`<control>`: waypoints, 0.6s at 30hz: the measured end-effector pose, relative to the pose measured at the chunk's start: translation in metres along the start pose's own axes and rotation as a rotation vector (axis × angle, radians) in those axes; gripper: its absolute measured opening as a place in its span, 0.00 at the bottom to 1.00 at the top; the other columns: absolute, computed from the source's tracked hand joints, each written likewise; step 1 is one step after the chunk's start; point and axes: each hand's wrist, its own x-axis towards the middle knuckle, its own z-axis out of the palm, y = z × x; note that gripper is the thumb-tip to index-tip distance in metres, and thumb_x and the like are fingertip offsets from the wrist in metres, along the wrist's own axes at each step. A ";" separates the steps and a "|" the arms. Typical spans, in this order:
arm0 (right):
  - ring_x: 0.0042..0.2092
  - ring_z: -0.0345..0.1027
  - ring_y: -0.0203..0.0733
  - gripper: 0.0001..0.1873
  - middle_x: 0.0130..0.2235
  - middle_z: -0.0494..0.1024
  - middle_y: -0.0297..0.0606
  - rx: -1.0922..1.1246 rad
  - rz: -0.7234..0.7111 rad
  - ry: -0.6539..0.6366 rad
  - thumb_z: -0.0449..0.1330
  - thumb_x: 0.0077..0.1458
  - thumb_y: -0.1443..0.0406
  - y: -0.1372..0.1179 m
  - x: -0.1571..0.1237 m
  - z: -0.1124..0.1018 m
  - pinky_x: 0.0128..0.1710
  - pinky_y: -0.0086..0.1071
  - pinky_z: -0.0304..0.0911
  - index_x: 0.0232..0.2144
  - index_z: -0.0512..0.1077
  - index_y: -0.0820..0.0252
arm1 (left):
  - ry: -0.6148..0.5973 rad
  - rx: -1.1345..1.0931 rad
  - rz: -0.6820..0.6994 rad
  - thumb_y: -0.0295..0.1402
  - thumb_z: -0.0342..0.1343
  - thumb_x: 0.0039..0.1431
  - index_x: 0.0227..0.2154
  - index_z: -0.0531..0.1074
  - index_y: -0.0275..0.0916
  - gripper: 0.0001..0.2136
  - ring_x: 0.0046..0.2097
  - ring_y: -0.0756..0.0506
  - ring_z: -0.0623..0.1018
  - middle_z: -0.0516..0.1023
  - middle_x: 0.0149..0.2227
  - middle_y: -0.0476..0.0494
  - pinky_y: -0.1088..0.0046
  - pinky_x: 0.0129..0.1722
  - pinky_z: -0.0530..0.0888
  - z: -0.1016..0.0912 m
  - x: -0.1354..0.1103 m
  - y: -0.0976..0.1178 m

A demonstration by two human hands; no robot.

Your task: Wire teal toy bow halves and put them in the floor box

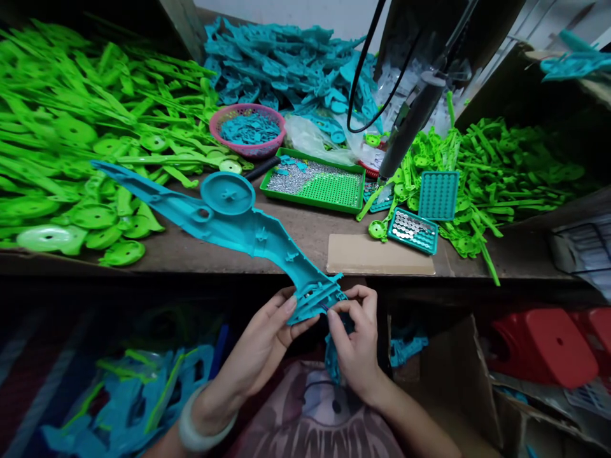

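Observation:
A long teal plastic part with a round disc near its middle stretches from my hands up and left over the bench edge. My left hand grips its near end from the left, thumb under and fingers on top. My right hand pinches at the same end with fingertips together; another teal piece hangs beneath its palm. A pale bangle sits on my left wrist.
Heaps of green parts cover the bench left and right, teal parts at the back. A pink basket, a green tray with small metal bits, small teal trays, a cardboard sheet and a hanging power tool stand mid-bench. Red stools lie lower right.

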 end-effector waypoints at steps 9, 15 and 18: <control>0.50 0.60 0.46 0.06 0.45 0.62 0.40 -0.001 0.006 0.004 0.57 0.61 0.64 0.005 0.002 0.005 0.52 0.44 0.59 0.33 0.73 0.56 | -0.035 0.008 0.022 0.39 0.65 0.58 0.43 0.77 0.39 0.13 0.51 0.43 0.77 0.79 0.49 0.43 0.71 0.49 0.78 0.003 0.010 -0.006; 0.52 0.58 0.47 0.06 0.47 0.63 0.40 -0.074 0.000 0.041 0.59 0.61 0.65 0.006 0.008 0.010 0.52 0.45 0.57 0.33 0.76 0.55 | -0.074 0.104 0.043 0.42 0.62 0.60 0.45 0.75 0.42 0.13 0.57 0.40 0.73 0.77 0.51 0.45 0.67 0.55 0.74 0.005 0.010 -0.018; 0.53 0.59 0.47 0.06 0.48 0.64 0.40 -0.071 -0.023 0.030 0.60 0.60 0.65 0.007 0.014 0.012 0.52 0.44 0.58 0.33 0.77 0.54 | -0.049 0.149 0.064 0.41 0.63 0.60 0.45 0.74 0.44 0.13 0.57 0.42 0.72 0.76 0.52 0.47 0.70 0.55 0.73 0.005 0.012 -0.021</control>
